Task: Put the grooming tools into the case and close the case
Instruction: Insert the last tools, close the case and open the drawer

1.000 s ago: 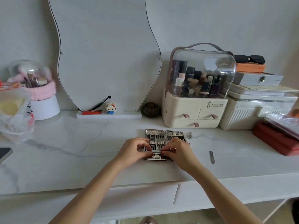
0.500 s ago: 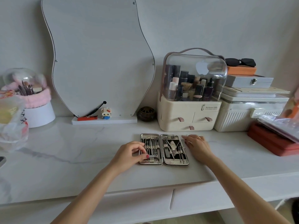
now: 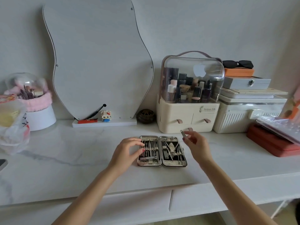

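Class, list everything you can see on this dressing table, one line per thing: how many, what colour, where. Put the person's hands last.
Grooming case: one, silver, open flat at centre front.
Small tool: one, silver, in right grip above the case.
Mirror: one, wavy, white-framed, against the wall.
Toy figure: one, white, on mirror base.
Cosmetics organiser: one, cream with clear lid, behind the case.
Sunglasses: one, black, atop stacked boxes, right.
Red box: one, far right.
Brush holder: one, white and pink, left.
Plastic bag: one, far left.
Left hand: resting at the case's left half.
Right hand: pinching the small tool.
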